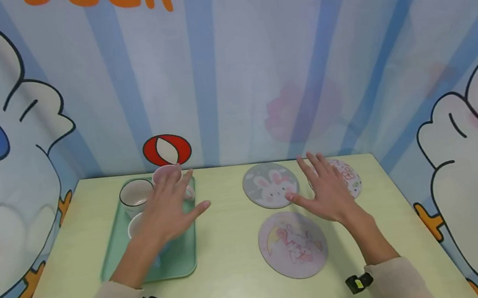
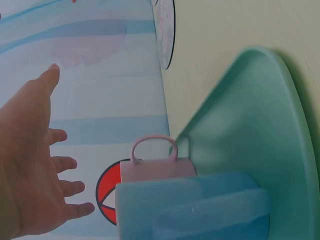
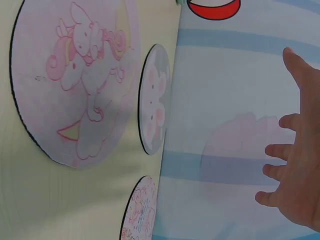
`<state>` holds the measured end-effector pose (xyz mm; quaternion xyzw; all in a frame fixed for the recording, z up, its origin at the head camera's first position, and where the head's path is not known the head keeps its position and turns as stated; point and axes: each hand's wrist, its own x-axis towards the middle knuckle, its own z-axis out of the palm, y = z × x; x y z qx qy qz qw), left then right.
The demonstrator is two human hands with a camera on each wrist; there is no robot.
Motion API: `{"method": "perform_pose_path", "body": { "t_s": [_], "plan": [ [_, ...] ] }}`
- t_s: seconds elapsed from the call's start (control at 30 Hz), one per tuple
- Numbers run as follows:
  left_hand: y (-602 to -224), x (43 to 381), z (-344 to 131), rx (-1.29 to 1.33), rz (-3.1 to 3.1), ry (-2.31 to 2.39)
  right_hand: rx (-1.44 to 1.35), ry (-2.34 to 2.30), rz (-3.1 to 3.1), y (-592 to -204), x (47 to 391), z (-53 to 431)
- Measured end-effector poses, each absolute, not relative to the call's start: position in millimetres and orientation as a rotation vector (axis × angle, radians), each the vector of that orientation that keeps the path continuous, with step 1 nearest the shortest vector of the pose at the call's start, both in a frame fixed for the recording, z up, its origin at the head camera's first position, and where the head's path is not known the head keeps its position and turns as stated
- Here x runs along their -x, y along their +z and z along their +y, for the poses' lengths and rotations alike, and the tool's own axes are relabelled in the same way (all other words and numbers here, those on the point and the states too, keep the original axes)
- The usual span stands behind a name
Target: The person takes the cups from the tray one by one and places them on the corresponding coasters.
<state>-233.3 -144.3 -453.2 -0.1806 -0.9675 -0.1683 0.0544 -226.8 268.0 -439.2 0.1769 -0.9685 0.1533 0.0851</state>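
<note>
My left hand (image 1: 167, 214) hovers with fingers spread over a green tray (image 1: 181, 266) and holds nothing. On the tray stand a white mug with a dark rim (image 1: 136, 197), a pink mug (image 2: 159, 170) with its handle outward, and a blue mug (image 2: 200, 210); in the head view my hand and forearm partly cover them. My right hand (image 1: 329, 192), also empty with spread fingers, is above the coasters on the right. A grey bunny coaster (image 1: 268, 191) lies beside its thumb. The flower-patterned coaster (image 1: 350, 178) is partly hidden behind it, and a pink unicorn coaster (image 1: 292, 244) lies nearer me.
The pale yellow table (image 1: 237, 293) ends at the back against a blue-striped cloth (image 1: 236, 67) with cartoon ducks. The tray stands at the left, its raised rim around the mugs. Small dark devices are strapped at both wrists.
</note>
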Motion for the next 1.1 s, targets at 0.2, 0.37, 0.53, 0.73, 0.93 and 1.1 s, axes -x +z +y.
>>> {"method": "perform_pose_path", "body": {
  "t_s": [0.2, 0.37, 0.53, 0.73, 0.93, 1.1],
  "plan": [
    [-450, 232, -165, 0.581, -2.876, -0.546, -0.585, 0.438, -2.889, -449, 227, 262],
    [-446, 230, -180, 0.550, -2.861, -0.587, -0.596, 0.438, -2.889, -454, 226, 257],
    [-444, 227, -187, 0.489, -2.892, -0.541, -0.600, 0.440, -2.895, -459, 224, 256],
    [-451, 226, -188, 0.509, -2.883, -0.513, -0.588, 0.456, -2.897, -465, 220, 258],
    [-456, 224, -182, 0.567, -2.852, -0.587, -0.577, 0.470, -2.912, -471, 216, 260],
    [-455, 222, -178, 0.560, -2.840, -0.597, -0.582, 0.490, -2.915, -477, 215, 263]
  ]
}}
